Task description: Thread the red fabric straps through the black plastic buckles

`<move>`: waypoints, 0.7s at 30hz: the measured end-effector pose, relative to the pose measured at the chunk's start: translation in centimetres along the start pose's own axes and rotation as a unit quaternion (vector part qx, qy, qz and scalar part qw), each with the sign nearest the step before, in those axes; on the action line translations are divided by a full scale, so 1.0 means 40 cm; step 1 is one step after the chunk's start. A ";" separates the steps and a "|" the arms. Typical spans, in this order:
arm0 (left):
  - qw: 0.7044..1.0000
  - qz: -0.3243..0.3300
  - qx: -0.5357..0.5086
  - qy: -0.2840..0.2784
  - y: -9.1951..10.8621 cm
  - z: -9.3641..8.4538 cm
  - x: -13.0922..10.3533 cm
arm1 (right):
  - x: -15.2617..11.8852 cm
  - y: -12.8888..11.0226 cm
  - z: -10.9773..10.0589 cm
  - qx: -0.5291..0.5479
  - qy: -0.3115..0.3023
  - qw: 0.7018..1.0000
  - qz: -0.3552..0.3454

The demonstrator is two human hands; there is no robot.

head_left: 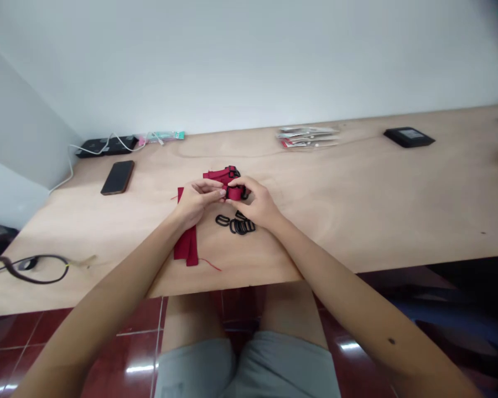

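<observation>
Pinching the red strap (pixel 233 192) between both hands – left hand (pixel 197 200) and right hand (pixel 255 204) fingers clamped on it – works best with the fold kept taut and flat. Just under the fingers lie black rings (pixel 237 224), five or so; beyond them, one phone (pixel 118 177).
</observation>
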State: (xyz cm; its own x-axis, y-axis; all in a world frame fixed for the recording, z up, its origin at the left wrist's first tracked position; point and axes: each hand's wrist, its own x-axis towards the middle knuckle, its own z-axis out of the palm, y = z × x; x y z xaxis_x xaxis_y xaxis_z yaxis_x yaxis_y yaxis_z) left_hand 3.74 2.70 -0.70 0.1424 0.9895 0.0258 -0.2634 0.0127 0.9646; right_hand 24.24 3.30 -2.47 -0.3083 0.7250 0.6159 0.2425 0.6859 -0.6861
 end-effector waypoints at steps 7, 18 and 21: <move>0.999 0.019 0.042 -0.014 0.001 0.007 -0.005 | -0.001 0.010 0.000 0.010 -0.001 1.000 -0.010; 0.996 0.043 0.078 -0.012 -0.012 -0.001 -0.014 | 0.002 0.028 0.006 -0.003 0.000 1.000 -0.023; 0.995 0.058 0.081 0.001 -0.020 0.003 -0.011 | 0.002 0.028 0.004 -0.012 0.001 1.000 -0.016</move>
State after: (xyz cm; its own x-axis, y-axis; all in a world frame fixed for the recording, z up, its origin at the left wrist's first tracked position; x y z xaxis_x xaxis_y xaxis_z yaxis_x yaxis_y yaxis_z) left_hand 4.00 2.24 -1.47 0.1176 0.9832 0.1398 -0.1210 -0.1255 0.9847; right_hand 24.34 4.12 -3.26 -0.3135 0.7033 0.6380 0.2541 0.7095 -0.6573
